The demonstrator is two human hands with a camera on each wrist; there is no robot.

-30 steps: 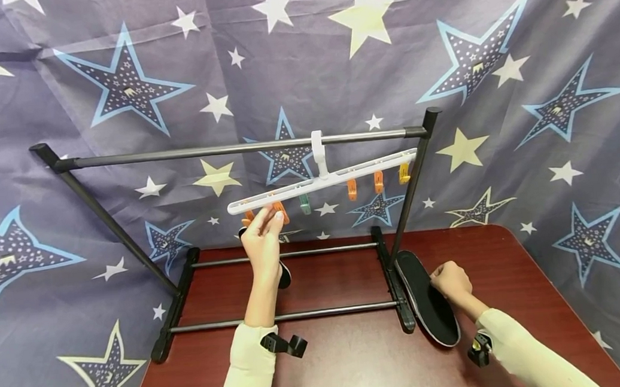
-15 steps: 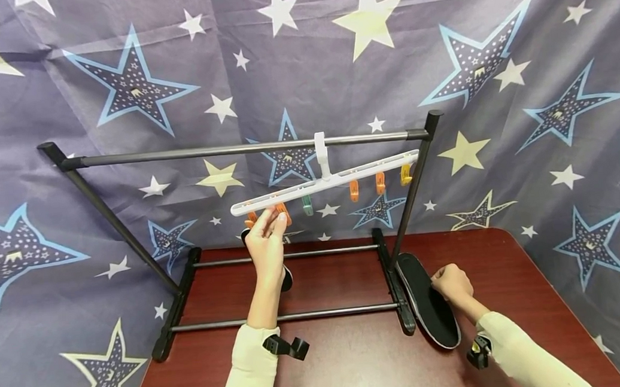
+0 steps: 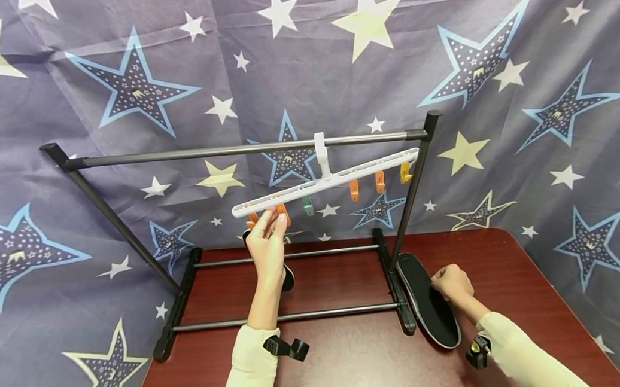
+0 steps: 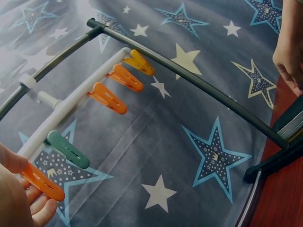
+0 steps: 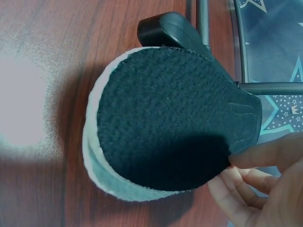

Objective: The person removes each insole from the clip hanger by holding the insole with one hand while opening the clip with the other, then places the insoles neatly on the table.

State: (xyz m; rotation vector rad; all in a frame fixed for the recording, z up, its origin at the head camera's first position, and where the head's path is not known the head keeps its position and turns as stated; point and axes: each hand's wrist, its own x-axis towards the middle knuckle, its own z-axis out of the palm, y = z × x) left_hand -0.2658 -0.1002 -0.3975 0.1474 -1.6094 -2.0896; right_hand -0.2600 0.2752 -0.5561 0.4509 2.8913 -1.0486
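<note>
A white hanger bar (image 3: pixel 336 179) hangs tilted from the rack's top rail, its left end lower. Along it are several clips, among them a green clip (image 3: pixel 308 205) and a yellow clip (image 3: pixel 406 173). My left hand (image 3: pixel 267 247) pinches an orange clip (image 4: pixel 43 181) near the low end, thumb on one side and fingers on the other. Behind that hand, a dark insole (image 3: pixel 288 278) shows only in part. My right hand (image 3: pixel 453 281) pinches the side edge of another black insole (image 5: pixel 165 118) with a pale rim, between thumb and fingers, beside the rack's right foot.
The dark metal rack (image 3: pixel 199 153) stands on a reddish-brown table (image 3: pixel 349 364). Its lower crossbar (image 3: pixel 340 312) runs in front of the left forearm. A star-patterned cloth (image 3: pixel 328 72) hangs close behind the rack.
The head view has shifted slightly. Both hands keep their holds, and the hanger and the insoles stay practically where they were.
</note>
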